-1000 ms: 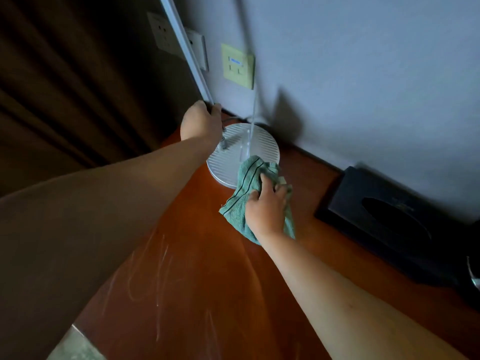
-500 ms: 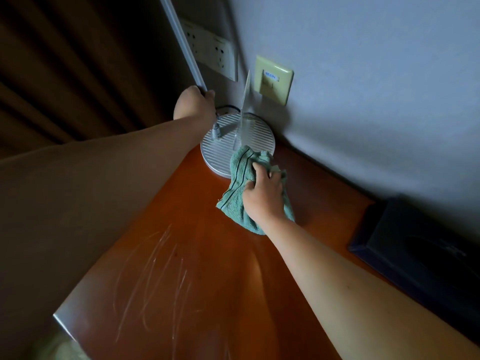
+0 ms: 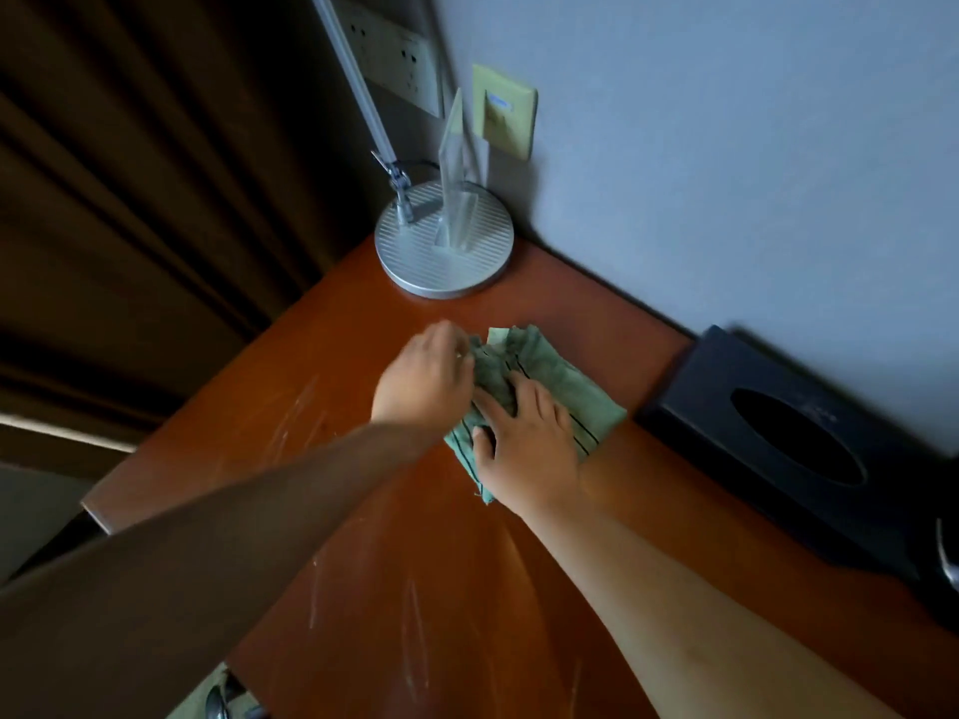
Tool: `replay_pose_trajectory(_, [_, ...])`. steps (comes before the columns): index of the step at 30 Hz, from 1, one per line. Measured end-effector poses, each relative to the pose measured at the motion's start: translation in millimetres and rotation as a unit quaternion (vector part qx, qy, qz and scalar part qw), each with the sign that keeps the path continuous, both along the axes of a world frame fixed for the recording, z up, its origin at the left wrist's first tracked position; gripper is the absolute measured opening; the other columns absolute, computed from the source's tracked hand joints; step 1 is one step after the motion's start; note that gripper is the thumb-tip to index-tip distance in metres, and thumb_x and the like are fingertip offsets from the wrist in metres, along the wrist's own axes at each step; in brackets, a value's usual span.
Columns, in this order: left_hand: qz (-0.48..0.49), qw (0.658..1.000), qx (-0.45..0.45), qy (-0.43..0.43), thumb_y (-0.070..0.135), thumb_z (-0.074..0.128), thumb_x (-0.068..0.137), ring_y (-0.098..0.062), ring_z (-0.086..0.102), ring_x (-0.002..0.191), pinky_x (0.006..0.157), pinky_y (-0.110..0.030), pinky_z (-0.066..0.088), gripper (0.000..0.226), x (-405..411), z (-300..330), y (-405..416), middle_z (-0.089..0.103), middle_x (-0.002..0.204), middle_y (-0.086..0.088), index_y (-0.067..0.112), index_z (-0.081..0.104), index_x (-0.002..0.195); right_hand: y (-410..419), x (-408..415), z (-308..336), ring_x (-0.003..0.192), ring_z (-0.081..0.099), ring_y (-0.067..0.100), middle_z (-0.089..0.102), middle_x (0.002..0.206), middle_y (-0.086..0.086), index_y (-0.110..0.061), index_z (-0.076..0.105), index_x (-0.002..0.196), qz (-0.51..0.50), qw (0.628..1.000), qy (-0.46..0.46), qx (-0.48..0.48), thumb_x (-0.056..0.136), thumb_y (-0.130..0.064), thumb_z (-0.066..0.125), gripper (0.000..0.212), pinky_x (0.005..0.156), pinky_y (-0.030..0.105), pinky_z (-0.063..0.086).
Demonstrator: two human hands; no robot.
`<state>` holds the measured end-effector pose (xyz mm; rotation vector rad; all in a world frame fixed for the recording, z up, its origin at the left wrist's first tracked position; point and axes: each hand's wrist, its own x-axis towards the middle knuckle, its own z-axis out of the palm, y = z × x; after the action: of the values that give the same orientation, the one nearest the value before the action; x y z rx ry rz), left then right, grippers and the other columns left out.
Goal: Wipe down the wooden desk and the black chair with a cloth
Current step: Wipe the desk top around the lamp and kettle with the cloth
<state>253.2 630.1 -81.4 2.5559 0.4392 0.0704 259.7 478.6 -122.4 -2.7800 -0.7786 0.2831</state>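
Pressing flat on one crumpled green striped cloth (image 3: 550, 386), the right hand (image 3: 524, 448) lies open-fingered on the reddish wooden bench (image 3: 290, 407); the left hand (image 3: 423, 378) pinches the cloth's edge. Beyond stand one black tissue box (image 3: 778, 448) and one round silver lamp base (image 3: 443, 251).

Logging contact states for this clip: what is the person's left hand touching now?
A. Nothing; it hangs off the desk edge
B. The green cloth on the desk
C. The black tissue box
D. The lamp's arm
B. The left hand meets the green cloth at its left edge on the desk, beside the right hand resting on it; the lamp stands free behind.
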Motion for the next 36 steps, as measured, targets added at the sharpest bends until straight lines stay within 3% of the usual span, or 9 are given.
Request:
replay_pose_trajectory(4, [-0.1,0.985,0.102,0.093,0.03,0.029,0.107,-0.019,0.039,0.133,0.111,-0.036,0.033,0.038,-21.9,-23.4,-47.4,0.042,0.14,0.003,0.024,0.042,0.142,-31.8,-10.7,-9.3,0.15,0.029,0.027,0.033,0.162,0.009,-0.036,0.044,0.149,0.001,0.999,-0.011,-0.031,0.089,-0.066,0.037,0.067,0.123,0.046,0.024])
replay_pose_trajectory(7, [-0.109,0.983,0.108,0.102,0.029,0.029,0.107,-0.019,0.026,0.145,0.119,-0.035,0.022,0.047,3.5,-29.8,-48.0,0.03,0.155,0.002,0.022,0.029,0.154,-29.5,17.5,-16.4,0.156,0.006,0.025,0.008,0.169,0.009,-0.036,0.023,0.158,0.003,0.998,0.0,-0.056,0.086,-0.072,0.024,0.081,0.126,0.047,0.005])
replay_pose_trajectory(11, [-0.14,0.978,0.096,0.119,0.025,0.048,0.097,-0.021,0.011,0.153,0.125,-0.035,0.008,0.068,61.3,-33.8,-41.5,0.019,0.162,0.0,0.02,0.019,0.158,-15.0,74.0,-21.6,0.156,-0.001,0.025,0.0,0.169,0.008,-0.034,0.013,0.16,-0.021,0.996,-0.031,-0.08,0.079,-0.073,0.017,0.09,0.125,0.048,0.0])
replay_pose_trajectory(15, [-0.134,0.978,0.075,0.141,0.023,0.055,0.093,-0.022,0.005,0.154,0.127,-0.038,0.006,0.078,126.5,-36.9,-32.8,0.013,0.163,-0.001,0.019,0.013,0.159,-5.1,138.0,-22.6,0.156,-0.005,0.024,-0.004,0.169,0.006,-0.031,0.001,0.161,-0.009,0.993,-0.028,-0.113,0.085,-0.072,0.024,0.089,0.125,0.047,-0.001])
replay_pose_trajectory(23, [-0.124,0.976,0.102,0.146,0.021,0.047,0.094,-0.025,0.012,0.149,0.123,-0.039,0.014,0.067,136.9,-32.6,-37.9,0.016,0.16,-0.003,0.018,0.018,0.155,-2.1,147.6,-22.4,0.156,-0.002,0.021,0.002,0.17,0.004,-0.028,0.003,0.161,-0.019,0.995,-0.029,-0.09,0.073,-0.067,0.002,0.097,0.125,0.045,0.001])
replay_pose_trajectory(26, [-0.135,0.966,0.146,0.165,0.022,0.043,0.092,-0.029,0.023,0.141,0.117,-0.04,0.022,0.058,118.2,-24.0,-45.0,0.025,0.152,-0.005,0.019,0.026,0.147,-7.9,124.7,-18.4,0.156,-0.005,0.022,-0.003,0.169,0.003,-0.028,-0.001,0.161,-0.009,0.995,-0.008,-0.098,0.071,-0.067,-0.001,0.098,0.125,0.045,-0.001])
replay_pose_trajectory(29, [-0.15,0.95,0.191,0.198,0.03,0.041,0.092,-0.032,0.031,0.132,0.108,-0.042,0.03,0.046,87.4,-13.1,-58.4,0.032,0.143,-0.008,0.018,0.034,0.136,-20.9,83.5,-18.2,0.156,0.004,0.023,0.008,0.169,0.006,-0.024,0.01,0.162,0.008,0.998,-0.008,-0.064,0.079,-0.07,0.009,0.095,0.125,0.045,0.002])
replay_pose_trajectory(32, [-0.17,0.931,0.198,0.253,0.039,0.044,0.092,-0.033,0.032,0.133,0.102,-0.046,0.038,0.051,55.9,2.2,-80.3,0.031,0.142,-0.01,0.016,0.035,0.137,-44.9,35.9,-19.3,0.155,0.014,0.026,0.019,0.167,0.008,-0.022,0.023,0.16,0.029,0.999,-0.018,-0.012,0.089,-0.071,0.019,0.087,0.125,0.047,0.011])
replay_pose_trajectory(36, [-0.188,0.913,0.164,0.323,0.025,0.051,0.087,-0.035,0.033,0.135,0.103,-0.05,0.045,0.059,23.5,16.4,-112.2,0.032,0.146,-0.013,0.015,0.035,0.143,-87.9,-13.4,-20.0,0.156,0.007,0.023,0.013,0.168,0.008,-0.021,0.031,0.158,0.04,0.999,-0.01,-0.011,0.098,-0.065,0.022,0.075,0.126,0.044,0.007])
